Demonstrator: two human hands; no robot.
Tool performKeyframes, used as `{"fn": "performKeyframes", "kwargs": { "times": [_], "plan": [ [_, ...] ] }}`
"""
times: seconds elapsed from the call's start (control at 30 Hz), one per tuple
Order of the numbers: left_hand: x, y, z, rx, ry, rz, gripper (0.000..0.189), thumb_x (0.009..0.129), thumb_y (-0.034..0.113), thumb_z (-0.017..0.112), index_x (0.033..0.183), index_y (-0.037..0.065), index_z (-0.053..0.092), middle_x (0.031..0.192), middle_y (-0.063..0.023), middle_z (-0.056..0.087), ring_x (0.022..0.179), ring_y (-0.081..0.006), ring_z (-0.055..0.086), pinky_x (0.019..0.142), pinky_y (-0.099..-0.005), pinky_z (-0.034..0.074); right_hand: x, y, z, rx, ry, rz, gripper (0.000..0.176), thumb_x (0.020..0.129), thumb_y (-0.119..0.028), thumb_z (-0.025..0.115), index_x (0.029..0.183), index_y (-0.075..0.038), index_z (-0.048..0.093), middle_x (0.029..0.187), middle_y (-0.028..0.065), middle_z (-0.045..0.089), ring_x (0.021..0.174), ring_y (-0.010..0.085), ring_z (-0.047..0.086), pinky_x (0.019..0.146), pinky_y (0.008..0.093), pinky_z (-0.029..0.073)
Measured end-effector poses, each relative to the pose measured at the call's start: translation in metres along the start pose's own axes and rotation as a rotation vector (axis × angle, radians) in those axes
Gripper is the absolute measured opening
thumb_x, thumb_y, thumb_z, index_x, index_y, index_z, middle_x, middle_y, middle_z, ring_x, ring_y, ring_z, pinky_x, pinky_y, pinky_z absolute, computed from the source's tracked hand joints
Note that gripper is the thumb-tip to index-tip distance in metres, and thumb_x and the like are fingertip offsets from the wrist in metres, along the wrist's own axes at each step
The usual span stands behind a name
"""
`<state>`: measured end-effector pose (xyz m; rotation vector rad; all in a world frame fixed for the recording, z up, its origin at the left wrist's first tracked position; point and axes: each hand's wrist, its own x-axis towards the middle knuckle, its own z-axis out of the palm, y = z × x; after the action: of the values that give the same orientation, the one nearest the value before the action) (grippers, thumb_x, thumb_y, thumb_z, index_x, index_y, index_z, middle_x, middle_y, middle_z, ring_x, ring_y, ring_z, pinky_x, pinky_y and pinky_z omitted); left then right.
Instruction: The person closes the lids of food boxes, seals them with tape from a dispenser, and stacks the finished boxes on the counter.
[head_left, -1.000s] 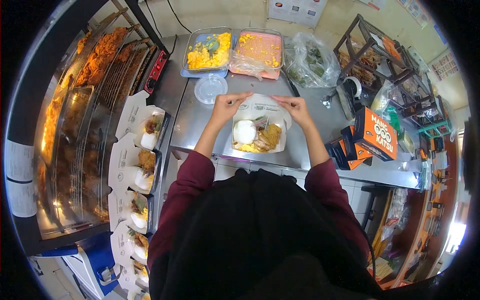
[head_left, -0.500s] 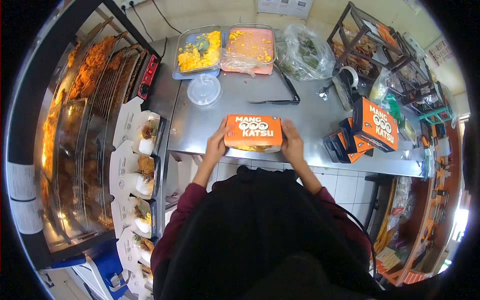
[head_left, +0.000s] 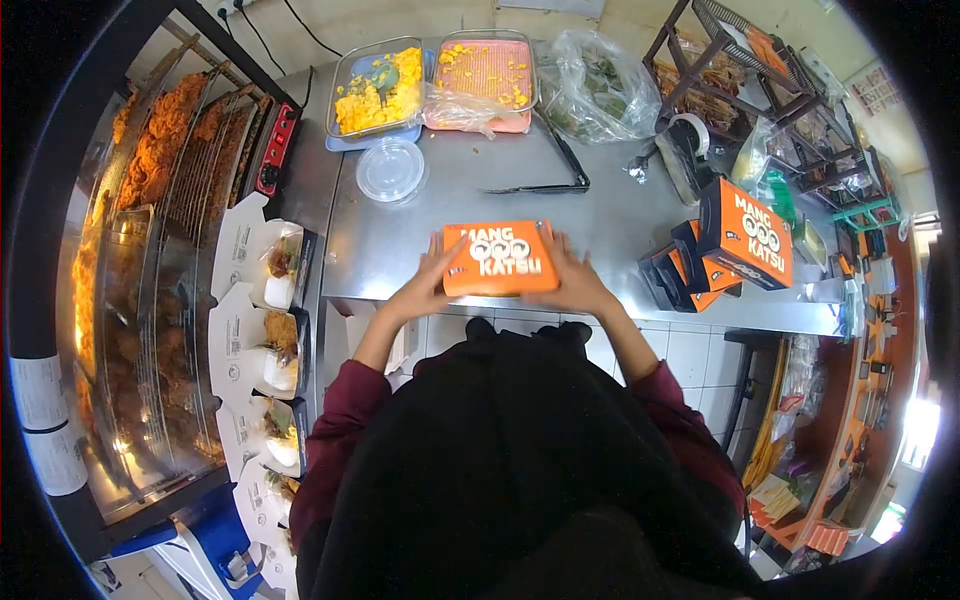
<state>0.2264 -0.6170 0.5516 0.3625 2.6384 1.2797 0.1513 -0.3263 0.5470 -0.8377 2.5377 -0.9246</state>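
An orange food box [head_left: 500,258] marked "MANG KATSU" lies at the front edge of the steel counter, its lid down over the front so that no food shows. My left hand [head_left: 425,285] rests against the box's left side, fingers apart and reaching onto the lid. On the right side my right hand [head_left: 575,280] touches the box with its fingers spread, slightly blurred. Behind the box are black tongs [head_left: 545,188] and a round clear plastic lid or tub [head_left: 391,171].
Open food boxes [head_left: 282,350] line the left side beside a heated display case [head_left: 150,300]. Trays of yellow food [head_left: 385,98] and a plastic bag of leaves [head_left: 600,90] stand at the back. Closed boxes [head_left: 745,235] are stacked right, near a dark rack [head_left: 740,80].
The box's front flap has come down, hiding the food that showed earlier. Both hands have shifted inward over the box's sides. The whole view has moved slightly.
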Motion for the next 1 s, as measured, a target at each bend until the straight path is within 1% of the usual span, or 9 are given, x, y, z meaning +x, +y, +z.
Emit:
{"fn": "performKeyframes", "kwargs": {
  "times": [0.03, 0.13, 0.33, 0.37, 0.6, 0.63, 0.87, 0.93, 1.0],
  "plan": [
    [-0.005, 0.0, -0.005, 0.146, -0.169, -0.018, 0.104, 0.069, 0.045, 0.074, 0.148, 0.022, 0.01, 0.15, -0.0262, -0.006, 0.137, -0.0416, -0.017, 0.108, -0.0585, -0.001, -0.006, 0.001, 0.0, -0.136, -0.074, -0.015, 0.1, 0.068, -0.054, 0.071, 0.147, -0.018, 0.02, 0.146, 0.0297, 0.02, 0.138, 0.0405, 0.017, 0.102, 0.0649, 0.019],
    [-0.003, 0.024, -0.019, 0.565, -0.215, -0.032, 0.111, 0.065, 0.055, 0.073, 0.148, 0.016, 0.012, 0.149, -0.0285, -0.008, 0.138, -0.0423, -0.011, 0.109, -0.0574, 0.0, -0.001, 0.009, 0.003, -0.327, -0.095, -0.068, 0.103, 0.066, -0.068, 0.064, 0.146, -0.018, 0.024, 0.15, 0.0269, -0.005, 0.138, 0.0427, -0.013, 0.098, 0.0738, 0.0],
    [0.024, 0.021, 0.009, 0.636, -0.031, 0.274, 0.106, 0.069, 0.057, 0.067, 0.141, -0.004, 0.019, 0.147, -0.0287, 0.012, 0.137, -0.0441, 0.011, 0.112, -0.0509, 0.014, 0.016, -0.025, 0.01, -0.536, -0.039, -0.329, 0.079, 0.079, -0.065, 0.052, 0.144, -0.027, 0.028, 0.149, 0.0267, 0.007, 0.136, 0.0503, 0.001, 0.1, 0.0706, 0.016],
    [0.028, 0.019, 0.011, 0.66, -0.022, 0.28, 0.101, 0.071, 0.054, 0.067, 0.141, -0.003, 0.021, 0.146, -0.0283, 0.015, 0.137, -0.0436, 0.014, 0.111, -0.0501, 0.017, 0.02, -0.008, 0.019, -0.471, 0.042, -0.443, 0.07, 0.081, -0.06, 0.053, 0.141, -0.03, 0.033, 0.149, 0.0266, 0.01, 0.134, 0.0532, 0.008, 0.099, 0.063, 0.03],
    [0.035, 0.018, 0.005, 0.825, -0.11, 0.271, 0.08, 0.08, 0.036, 0.064, 0.142, 0.002, 0.025, 0.145, -0.0274, 0.019, 0.135, -0.0435, 0.02, 0.11, -0.0491, 0.024, 0.03, -0.013, 0.008, -0.472, -0.119, -0.377, 0.058, 0.085, -0.038, 0.058, 0.139, -0.029, 0.037, 0.147, 0.0269, 0.012, 0.13, 0.0566, 0.015, 0.093, 0.0504, 0.046],
    [0.037, 0.016, 0.004, 0.791, -0.127, 0.273, 0.08, 0.08, 0.034, 0.064, 0.142, 0.003, 0.025, 0.145, -0.0275, 0.018, 0.135, -0.044, 0.019, 0.11, -0.0492, 0.023, 0.031, -0.013, 0.005, -0.427, -0.127, -0.374, 0.056, 0.087, -0.03, 0.057, 0.139, -0.029, 0.037, 0.148, 0.0246, 0.011, 0.13, 0.0567, 0.014, 0.094, 0.0508, 0.045],
    [0.03, 0.047, 0.01, 0.599, -0.054, 0.24, 0.098, 0.071, 0.05, 0.069, 0.144, 0.004, 0.022, 0.148, -0.0259, 0.013, 0.137, -0.0442, 0.011, 0.111, -0.0533, 0.016, 0.006, -0.016, 0.0, -0.429, -0.186, -0.362, 0.056, 0.091, -0.041, 0.052, 0.141, -0.024, 0.035, 0.152, 0.0172, 0.003, 0.137, 0.0461, 0.007, 0.097, 0.0707, 0.025],
    [0.034, 0.047, 0.025, 0.607, 0.029, 0.184, 0.102, 0.067, 0.056, 0.069, 0.143, 0.004, 0.024, 0.146, -0.0275, 0.017, 0.136, -0.0473, 0.013, 0.11, -0.0569, 0.012, -0.015, -0.054, -0.074, -0.237, -0.774, -0.272, 0.055, 0.093, -0.036, 0.051, 0.142, -0.02, 0.033, 0.148, 0.022, 0.019, 0.134, 0.0368, 0.028, 0.096, 0.0582, 0.037],
    [0.039, 0.036, 0.052, 0.721, 0.125, 0.098, 0.099, 0.07, 0.055, 0.067, 0.142, 0.003, 0.025, 0.145, -0.0282, 0.019, 0.134, -0.0493, 0.014, 0.109, -0.0586, 0.011, -0.055, -0.048, -0.154, 0.259, -1.016, -0.248, 0.052, 0.094, -0.025, 0.052, 0.141, -0.014, 0.034, 0.133, 0.0256, 0.045, 0.116, 0.0302, 0.052, 0.089, 0.0426, 0.046]
  ]
}}
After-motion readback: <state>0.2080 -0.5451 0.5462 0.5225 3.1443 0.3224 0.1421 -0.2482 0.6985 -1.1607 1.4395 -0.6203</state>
